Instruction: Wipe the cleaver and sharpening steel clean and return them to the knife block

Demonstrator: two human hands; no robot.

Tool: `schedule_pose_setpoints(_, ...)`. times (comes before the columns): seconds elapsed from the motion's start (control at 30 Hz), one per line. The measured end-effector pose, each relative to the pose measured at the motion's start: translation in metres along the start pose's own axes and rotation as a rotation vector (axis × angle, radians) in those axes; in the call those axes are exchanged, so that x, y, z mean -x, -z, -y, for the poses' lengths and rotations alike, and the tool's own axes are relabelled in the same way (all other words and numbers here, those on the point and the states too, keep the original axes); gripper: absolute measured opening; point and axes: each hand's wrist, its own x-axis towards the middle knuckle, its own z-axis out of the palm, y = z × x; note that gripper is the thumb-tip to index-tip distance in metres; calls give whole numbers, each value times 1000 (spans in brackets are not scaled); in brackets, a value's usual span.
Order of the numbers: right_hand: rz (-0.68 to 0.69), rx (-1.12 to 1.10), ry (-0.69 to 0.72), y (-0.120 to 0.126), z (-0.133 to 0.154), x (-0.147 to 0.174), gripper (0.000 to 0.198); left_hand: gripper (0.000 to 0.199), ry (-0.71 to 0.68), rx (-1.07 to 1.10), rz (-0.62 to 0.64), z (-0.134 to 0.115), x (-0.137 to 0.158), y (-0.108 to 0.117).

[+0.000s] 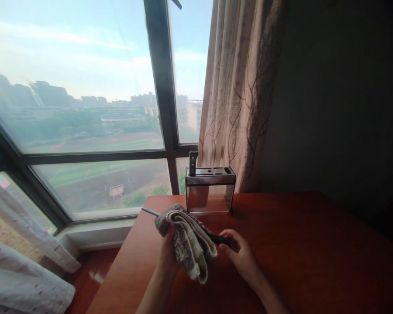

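My left hand (pixel 168 250) is closed round a folded grey-and-cream cloth (pixel 193 248), wrapped about the rod of a sharpening steel (pixel 150 212). The steel's thin grey tip sticks out of the cloth to the left; its middle is hidden. On the right, the fingers and thumb of my right hand (pixel 244 257) pinch the end of its black ribbed handle. Both hands are above the table. Just beyond them stands a knife block (pixel 211 179) with clear sides and a slotted top. One black-handled knife (pixel 193 163) stands upright in its left end.
The reddish-brown wooden table (pixel 298 244) has its left edge beside my left forearm. Behind it are a large window (pixel 94 155) with dark frames and a patterned curtain (pixel 239 87). Another curtain (pixel 22 270) hangs at the lower left.
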Motion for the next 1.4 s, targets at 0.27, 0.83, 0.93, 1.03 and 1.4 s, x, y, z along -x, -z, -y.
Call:
schedule_pose_setpoints(0.27,-52,136,67,4,0,-1,33,35,-32,-188,-47,26,3,-5)
schedule_pose_setpoints(0.83,-55,111,20,-1,8,2,39,43,-122,-316,-43,26,15,-16)
schedule_pose_setpoints(0.93,-63,190,70,-1,8,4,33,39,-157,-354,-73,24,17,-19)
schedule_pose_setpoints(1.03,-93,286,179,-2,8,6,26,39,-206,-367,-71,23,16,-20)
schedule_pose_setpoints(1.4,-87,385,318,-8,17,10,21,50,-193,-373,-117,24,7,-12)
